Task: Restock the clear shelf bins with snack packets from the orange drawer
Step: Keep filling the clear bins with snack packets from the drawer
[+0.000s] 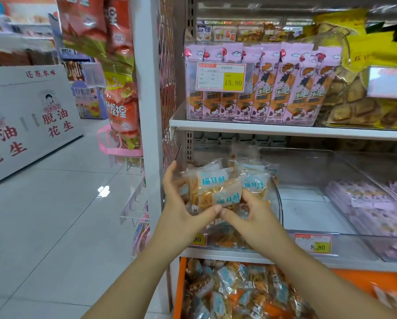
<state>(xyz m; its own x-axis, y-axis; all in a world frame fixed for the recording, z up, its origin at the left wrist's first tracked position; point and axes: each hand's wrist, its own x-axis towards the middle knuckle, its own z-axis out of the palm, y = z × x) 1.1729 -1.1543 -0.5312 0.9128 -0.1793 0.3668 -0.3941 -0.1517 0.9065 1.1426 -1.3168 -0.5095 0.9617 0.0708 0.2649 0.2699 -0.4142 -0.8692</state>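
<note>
Packets point(225, 187) are clasped as one bundle by the left hand point(181, 203) and right hand point(250, 215), fingers point(171, 174) curled round them, held at the bin point(280, 203) mouth above the drawer point(181, 284), seemingly so none are spilled.

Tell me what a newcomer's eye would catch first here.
Dead centre, the left hand and right hand together grip a bundle of clear snack packets with blue-and-white labels at a clear plastic shelf bin. Below sits the orange drawer heaped with like packets; above stands a row of tall pink cartoon-printed packets.
</note>
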